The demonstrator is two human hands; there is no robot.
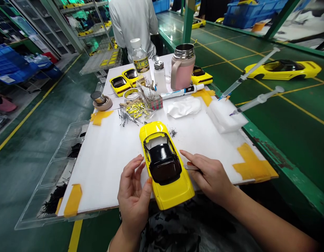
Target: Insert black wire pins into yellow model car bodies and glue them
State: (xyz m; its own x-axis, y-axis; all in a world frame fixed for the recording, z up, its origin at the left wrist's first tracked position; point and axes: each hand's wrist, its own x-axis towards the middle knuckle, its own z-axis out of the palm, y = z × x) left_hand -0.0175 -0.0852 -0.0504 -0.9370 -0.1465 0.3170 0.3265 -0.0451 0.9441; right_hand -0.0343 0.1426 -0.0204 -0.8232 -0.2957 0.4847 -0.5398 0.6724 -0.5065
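Observation:
A yellow model car body (176, 190) with a black roof and dark glass lies at the near edge of the white work board (106, 161). My left hand (134, 190) is cupped along its left side, fingers apart, with the thumb against or very close to the yellow edge. On the other side, my right hand (209, 175) grips a thin metal tool (191, 167), its tip by the car's right side. My palm hides most of this tool, so its kind is unclear. Small black bits (172, 133) are scattered beside the car's far end.
Behind the car lie a bag of small yellow parts (137, 110), a glue tube (182, 91) and a crumpled white cloth (184, 106). Two syringes (256, 101) stick in a foam block (227, 117). Farther back stand a bottle (140, 57) and a pink mug (182, 68). A person (134, 24) stands beyond.

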